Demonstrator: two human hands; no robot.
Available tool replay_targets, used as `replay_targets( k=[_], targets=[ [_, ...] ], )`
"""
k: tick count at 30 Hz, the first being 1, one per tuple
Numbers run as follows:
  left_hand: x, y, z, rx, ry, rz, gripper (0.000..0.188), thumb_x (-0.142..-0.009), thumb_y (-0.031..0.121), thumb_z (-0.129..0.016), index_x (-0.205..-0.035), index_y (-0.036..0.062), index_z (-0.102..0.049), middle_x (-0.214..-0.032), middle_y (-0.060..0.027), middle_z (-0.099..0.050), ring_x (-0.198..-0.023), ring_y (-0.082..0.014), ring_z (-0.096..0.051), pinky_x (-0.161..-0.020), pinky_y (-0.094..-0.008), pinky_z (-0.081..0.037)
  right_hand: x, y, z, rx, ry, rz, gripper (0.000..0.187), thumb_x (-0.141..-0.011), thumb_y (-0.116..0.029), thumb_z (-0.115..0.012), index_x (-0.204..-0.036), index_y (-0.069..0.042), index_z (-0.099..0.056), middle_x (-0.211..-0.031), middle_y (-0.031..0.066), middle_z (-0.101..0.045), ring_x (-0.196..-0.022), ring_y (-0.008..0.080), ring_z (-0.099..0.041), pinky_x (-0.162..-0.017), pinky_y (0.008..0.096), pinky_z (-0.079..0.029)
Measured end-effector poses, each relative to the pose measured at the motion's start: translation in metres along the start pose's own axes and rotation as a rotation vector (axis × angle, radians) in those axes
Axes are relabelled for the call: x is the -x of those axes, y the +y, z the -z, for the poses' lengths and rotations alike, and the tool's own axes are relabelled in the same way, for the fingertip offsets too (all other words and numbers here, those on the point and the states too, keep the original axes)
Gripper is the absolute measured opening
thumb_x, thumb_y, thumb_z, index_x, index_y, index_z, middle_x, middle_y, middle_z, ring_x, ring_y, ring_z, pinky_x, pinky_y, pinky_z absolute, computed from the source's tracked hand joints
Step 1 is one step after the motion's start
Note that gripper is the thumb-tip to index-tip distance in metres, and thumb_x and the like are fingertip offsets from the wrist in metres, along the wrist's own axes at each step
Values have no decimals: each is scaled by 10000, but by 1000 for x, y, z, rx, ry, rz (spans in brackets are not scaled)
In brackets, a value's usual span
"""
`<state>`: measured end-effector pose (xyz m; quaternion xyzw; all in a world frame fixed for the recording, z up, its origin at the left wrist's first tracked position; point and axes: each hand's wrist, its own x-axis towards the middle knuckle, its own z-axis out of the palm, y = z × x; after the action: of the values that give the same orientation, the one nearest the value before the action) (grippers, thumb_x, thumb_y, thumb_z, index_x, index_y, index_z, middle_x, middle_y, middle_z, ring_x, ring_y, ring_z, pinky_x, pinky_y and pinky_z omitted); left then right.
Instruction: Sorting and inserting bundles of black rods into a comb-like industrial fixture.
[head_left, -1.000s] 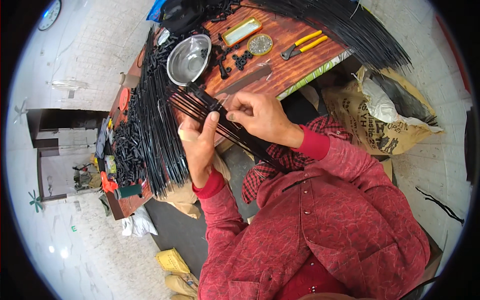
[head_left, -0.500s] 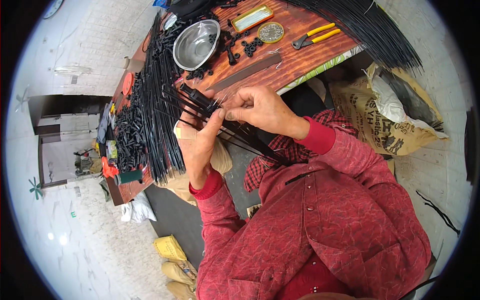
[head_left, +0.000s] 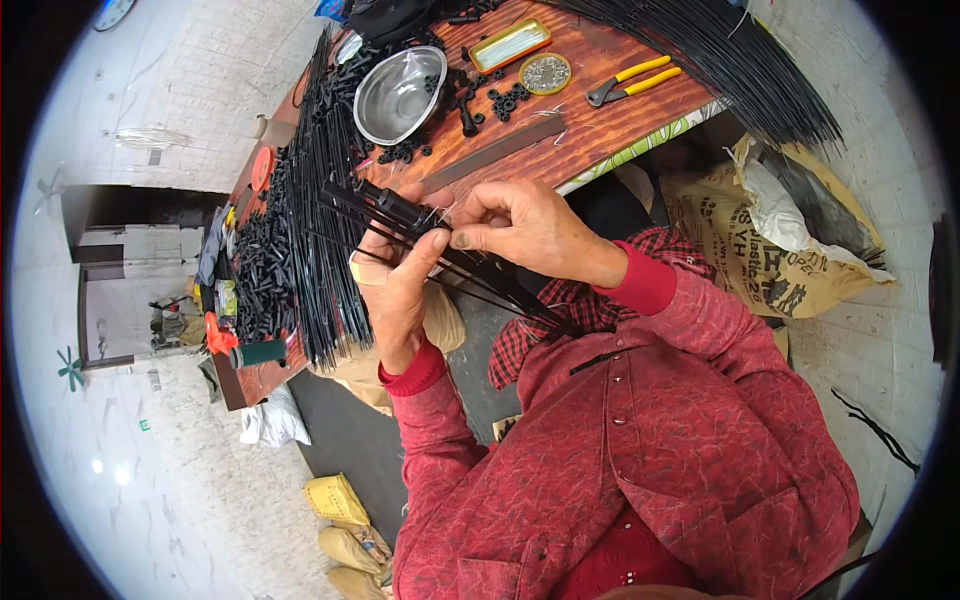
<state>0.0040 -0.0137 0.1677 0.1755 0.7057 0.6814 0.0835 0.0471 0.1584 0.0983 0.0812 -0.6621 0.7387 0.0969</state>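
Note:
My left hand, with a tan plaster on it, is closed round a bundle of thin black rods and a black plastic tube-shaped fitting in front of me. The rods slant from upper left down to my lap. My right hand pinches at the near end of the fitting, thumb and forefinger together. Thin silvery wire ends stick up right beside those fingertips. What the right fingers grip is too small to make out.
On the wooden table are a metal bowl, a yellow-rimmed tray, a dish of small metal bits and yellow-handled pliers. Long black rods lie left, more at far right. A printed sack stands right.
Both hands stay at the fitting in nearly the same grip. The fitting and rods have tilted slightly, and the whole view has shifted a little.

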Motion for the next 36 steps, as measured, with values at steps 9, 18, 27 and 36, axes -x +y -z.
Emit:
replay_targets(
  k=[9,18,27,36],
  targets=[
    [-3,-1,-3,11,-66,-12,518,-849,-8,-793,-1336,-28,-617,-1125,-97,-737,-953,-131,-692,-855,-276,-559,-4,-23,3,310,108,89,226,-989,-202,-692,-980,23,-697,-743,68,-701,-686,121,-672,-627,285,-531],
    [-15,8,-10,107,-161,-75,535,-849,-46,-763,-1356,-39,-590,-1212,-191,-713,-1062,-220,-703,-950,-335,-559,0,-27,10,239,158,159,208,-971,-202,-696,-969,6,-705,-747,77,-691,-641,138,-663,-592,305,-507],
    [-20,-6,4,43,-126,33,590,-795,-71,-776,-1352,-32,-588,-1206,-208,-717,-1059,-213,-705,-934,-325,-562,4,-7,2,167,139,66,146,-888,-109,-782,-926,11,-707,-847,56,-707,-751,103,-656,-681,280,-520],
    [-24,-11,12,41,-131,82,586,-767,-45,-809,-1319,-29,-614,-1178,-176,-736,-1028,-193,-706,-936,-317,-552,-4,1,7,143,36,-50,195,-858,-226,-763,-917,-42,-738,-816,114,-726,-750,232,-710,-692,368,-518]
  ],
)
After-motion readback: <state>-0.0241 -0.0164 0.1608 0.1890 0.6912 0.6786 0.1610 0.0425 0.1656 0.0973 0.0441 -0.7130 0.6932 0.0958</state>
